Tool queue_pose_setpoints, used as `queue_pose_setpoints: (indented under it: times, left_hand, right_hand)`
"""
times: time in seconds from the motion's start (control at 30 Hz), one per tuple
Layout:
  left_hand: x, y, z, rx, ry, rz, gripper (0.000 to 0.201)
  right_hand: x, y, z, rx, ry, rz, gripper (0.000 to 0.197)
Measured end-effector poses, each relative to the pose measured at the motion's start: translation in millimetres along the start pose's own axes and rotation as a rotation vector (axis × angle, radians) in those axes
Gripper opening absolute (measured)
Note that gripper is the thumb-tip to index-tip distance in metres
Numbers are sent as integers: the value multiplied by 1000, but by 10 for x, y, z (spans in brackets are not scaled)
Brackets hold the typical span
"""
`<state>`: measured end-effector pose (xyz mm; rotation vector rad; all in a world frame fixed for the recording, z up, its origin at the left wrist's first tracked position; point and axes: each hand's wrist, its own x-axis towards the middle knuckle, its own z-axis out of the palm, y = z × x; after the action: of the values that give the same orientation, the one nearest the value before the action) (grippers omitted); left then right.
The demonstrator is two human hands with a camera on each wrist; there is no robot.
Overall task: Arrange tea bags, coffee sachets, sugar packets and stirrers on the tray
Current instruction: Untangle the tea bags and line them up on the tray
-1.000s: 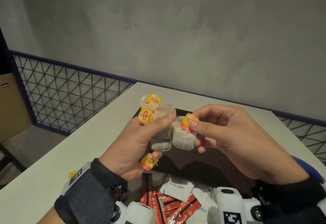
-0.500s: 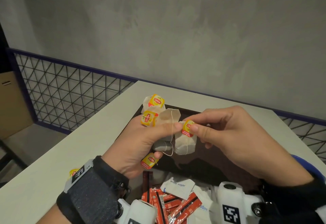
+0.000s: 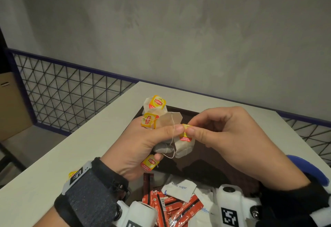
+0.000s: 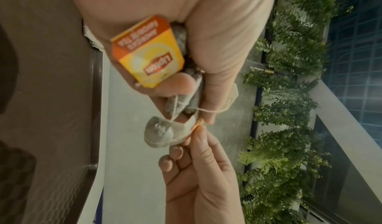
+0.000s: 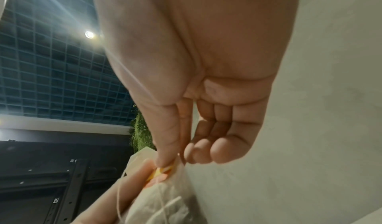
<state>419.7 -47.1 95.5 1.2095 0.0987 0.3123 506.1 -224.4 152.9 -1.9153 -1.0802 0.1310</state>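
Separating one tea bag [image 3: 184, 147] from a bunch of tea bags [image 3: 157, 115], both held above the dark tray [image 3: 211, 160] on the white table [image 3: 71, 155]. Left hand [image 3: 141, 142] curled round the bunch, thumb pressing a loose string [image 3: 172, 137]. Right hand [image 3: 232, 137] pinching the yellow tag [image 3: 186, 133] between thumb and forefinger, remaining fingers loosely curled. Best done by drawing the tag gently sideways, keeping the string slack, easing the left thumb only enough to free one bag; snagged strings likely to drag others out. Head view alone showing coffee sachets [image 3: 172, 207] and sugar packets [image 3: 179, 188] heaped near the tray's front edge. Left wrist view alone showing a string running between the pinched bag and the bunch. Stirrers not identifiable.
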Motion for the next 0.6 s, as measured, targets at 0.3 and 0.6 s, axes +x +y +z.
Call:
queue_pose_setpoints:
  times: [0.3,0.6]
  left_hand:
    - [16,7,-16,15,28,-13,33]
    - [47,1,-49,10,59,-34,51]
  right_hand:
    - [10,33,96,86,59,37,9]
    - [27,44,99,74,43,96,3]
